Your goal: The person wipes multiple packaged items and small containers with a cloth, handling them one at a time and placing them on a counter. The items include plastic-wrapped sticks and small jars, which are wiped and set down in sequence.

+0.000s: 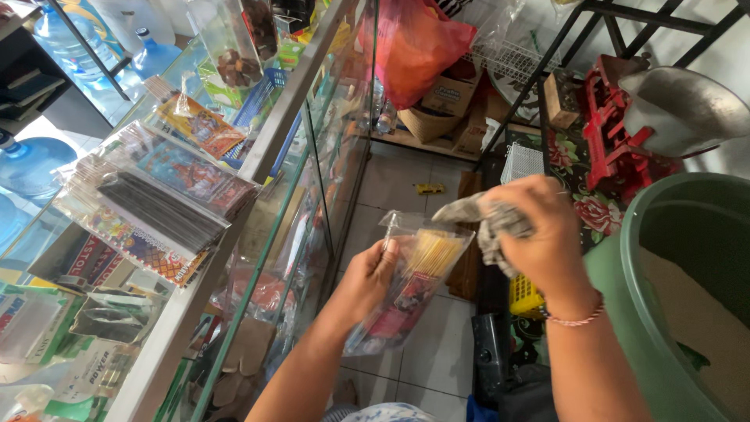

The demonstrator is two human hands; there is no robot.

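Near the middle of the frame, the left hand was closed around a clear plastic packet of thin yellow sticks with a red printed label, thumb and fingers pinching its left edge so that the packet stood tilted, its top toward the upper right. Just to the right, the right hand was clenched around a crumpled grey cloth, which was pressed against the packet's upper right corner. A thin red-and-white string bracelet circled the right wrist.

Along the left side of the frame ran a glass display surface with an aluminium frame. On it, at the centre left, lay a stack of similar clear packets holding dark sticks and colourful printed cards, and more small goods lay beyond it toward the upper left. Blue water jugs showed at the far left edge.

At the right edge stood a large green plastic tub, its rim close to the right forearm. Above it, in the upper right, a red metal device sat beside a grey metal bowl. A red plastic bag hung at the top centre, over a pale tiled floor.
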